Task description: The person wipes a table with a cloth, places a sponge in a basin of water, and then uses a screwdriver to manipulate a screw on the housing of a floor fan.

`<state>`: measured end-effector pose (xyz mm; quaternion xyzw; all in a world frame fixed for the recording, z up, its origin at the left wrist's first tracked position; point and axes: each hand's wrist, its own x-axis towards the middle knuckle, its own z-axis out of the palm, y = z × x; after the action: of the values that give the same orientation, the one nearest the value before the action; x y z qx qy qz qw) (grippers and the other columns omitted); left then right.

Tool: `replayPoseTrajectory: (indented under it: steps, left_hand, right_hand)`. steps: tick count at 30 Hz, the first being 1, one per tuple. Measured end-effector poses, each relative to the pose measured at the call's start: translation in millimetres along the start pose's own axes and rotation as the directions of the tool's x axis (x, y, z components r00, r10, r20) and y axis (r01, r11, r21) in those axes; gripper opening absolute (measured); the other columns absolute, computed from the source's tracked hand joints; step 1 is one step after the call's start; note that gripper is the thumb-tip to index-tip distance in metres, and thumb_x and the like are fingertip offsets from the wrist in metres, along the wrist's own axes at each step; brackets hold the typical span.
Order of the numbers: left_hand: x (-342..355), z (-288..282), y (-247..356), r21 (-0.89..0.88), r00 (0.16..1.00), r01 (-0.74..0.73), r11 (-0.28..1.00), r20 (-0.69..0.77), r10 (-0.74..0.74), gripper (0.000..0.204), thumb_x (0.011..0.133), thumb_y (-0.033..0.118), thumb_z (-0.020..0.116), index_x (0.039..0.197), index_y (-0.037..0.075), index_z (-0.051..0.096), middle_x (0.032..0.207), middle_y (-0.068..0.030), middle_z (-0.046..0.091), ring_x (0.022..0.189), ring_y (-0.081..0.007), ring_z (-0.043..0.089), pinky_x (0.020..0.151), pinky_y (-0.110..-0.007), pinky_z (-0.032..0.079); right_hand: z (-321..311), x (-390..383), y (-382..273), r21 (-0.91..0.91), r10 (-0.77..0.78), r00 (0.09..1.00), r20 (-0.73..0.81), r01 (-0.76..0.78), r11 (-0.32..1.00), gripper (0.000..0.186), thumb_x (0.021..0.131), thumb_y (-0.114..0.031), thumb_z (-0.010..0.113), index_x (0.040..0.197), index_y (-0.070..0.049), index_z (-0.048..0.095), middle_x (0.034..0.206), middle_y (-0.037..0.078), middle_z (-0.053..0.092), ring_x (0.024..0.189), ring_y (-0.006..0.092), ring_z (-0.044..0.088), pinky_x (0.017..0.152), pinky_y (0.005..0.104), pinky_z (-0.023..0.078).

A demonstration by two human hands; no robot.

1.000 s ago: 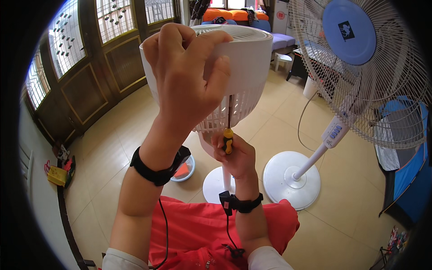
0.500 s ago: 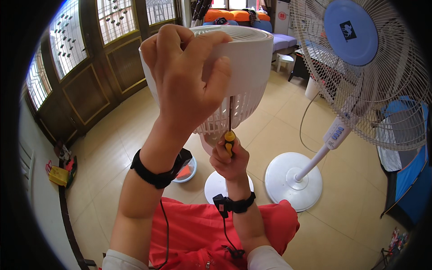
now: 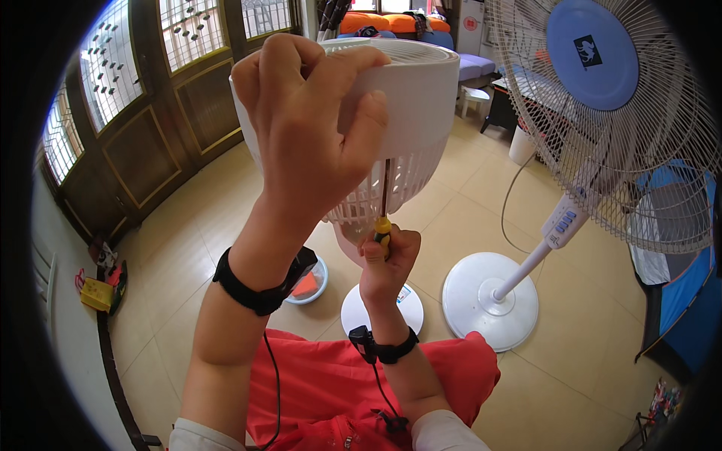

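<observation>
Directly in front of me stands a white fan with a drum-shaped head (image 3: 423,98) and a slotted lower housing. My left hand (image 3: 308,131) grips its upper rim, fingers bent over the edge and thumb against the side wall. Below it, my right hand (image 3: 389,269) is closed round the yellow and black handle of a screwdriver (image 3: 383,225). The thin shaft points straight up along the slots to the lower edge of the smooth wall. Whatever the tip meets is too small to make out. The fan's round white base (image 3: 353,310) shows partly behind my right wrist.
A taller pedestal fan (image 3: 490,297) with a wire cage and blue hub stands close on the right. Behind my left wrist sits a light-blue basin (image 3: 322,279) on the tiled floor. A blue tent-like fabric (image 3: 688,301) lies far right; dark doors (image 3: 147,154) line the left.
My right hand has turned about the screwdriver handle, its wrist rolling and shifting slightly left. The left hand keeps its hold on the rim, almost unmoved.
</observation>
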<state>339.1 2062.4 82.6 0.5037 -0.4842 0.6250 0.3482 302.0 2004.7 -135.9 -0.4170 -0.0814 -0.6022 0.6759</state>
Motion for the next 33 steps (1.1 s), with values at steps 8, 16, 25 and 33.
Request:
replayPoseTrajectory:
  steps: [8,16,25,33]
  left_hand:
    - [-1,-1,-1,0.001,1.000,-0.003,1.000,-0.004,0.003,0.019,0.069,0.017,0.064,0.086,0.014,0.069,0.082,-0.0043,0.042,0.085,-0.0230,0.038,0.081,-0.035,0.029]
    - [0,-3,0,0.000,1.000,0.005,1.000,0.005,-0.005,0.019,0.068,0.018,0.064,0.086,0.014,0.069,0.082,-0.0042,0.041,0.085,-0.0228,0.038,0.081,-0.035,0.029]
    - [-1,-4,4,0.005,1.000,0.013,1.000,0.011,-0.013,0.019,0.068,0.018,0.064,0.086,0.015,0.070,0.081,-0.0034,0.042,0.085,-0.0221,0.038,0.080,-0.034,0.029]
    - [1,-5,2,0.011,1.000,-0.006,1.000,-0.004,0.006,0.019,0.068,0.018,0.064,0.086,0.014,0.070,0.081,-0.0029,0.042,0.083,-0.0213,0.038,0.079,-0.034,0.029]
  right_hand:
    - [-18,27,-30,0.447,0.579,0.760,0.296,-0.646,0.619,0.026,0.087,-0.024,0.044,0.101,-0.004,0.051,0.081,0.008,0.053,0.057,0.0125,0.039,0.050,0.0217,0.033]
    - [-39,23,-15,0.565,0.504,0.606,0.616,-0.785,0.253,0.033,0.096,-0.026,0.048,0.121,-0.005,0.051,0.069,0.008,0.045,0.054,0.0119,0.038,0.042,0.0201,0.032]
    - [-31,22,-14,0.607,0.309,0.591,0.746,-0.793,0.051,0.039,0.097,-0.036,0.045,0.117,-0.003,0.051,0.054,0.000,0.034,0.037,0.0077,0.021,0.032,0.0208,0.026]
    - [-35,27,-13,0.506,0.289,0.502,0.816,-0.860,0.064,0.039,0.096,-0.037,0.044,0.089,0.001,0.047,0.053,0.000,0.032,0.038,0.0093,0.024,0.035,0.0233,0.030]
